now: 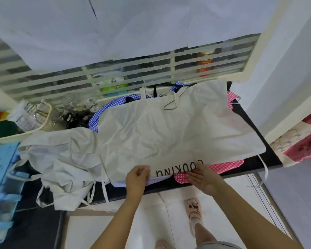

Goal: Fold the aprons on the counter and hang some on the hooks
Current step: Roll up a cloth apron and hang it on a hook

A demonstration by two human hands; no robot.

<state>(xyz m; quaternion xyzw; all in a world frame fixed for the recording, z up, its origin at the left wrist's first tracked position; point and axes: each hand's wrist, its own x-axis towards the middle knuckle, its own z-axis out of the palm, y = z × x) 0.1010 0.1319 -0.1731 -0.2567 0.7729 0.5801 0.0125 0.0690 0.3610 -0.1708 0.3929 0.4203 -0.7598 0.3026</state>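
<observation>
Lying spread across the centre of the frame, the beige apron (169,130) has its near hem pinched in the curled left hand (137,175). The right hand (201,177) lays straight fingers there, and I cannot tell whether it grips. I'd lift both sides evenly, leaving the pink gingham apron (224,167) beneath.

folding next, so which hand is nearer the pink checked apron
Right. The right hand lies over the pink checked apron at its near edge; the left hand grips the beige apron farther left.
</observation>
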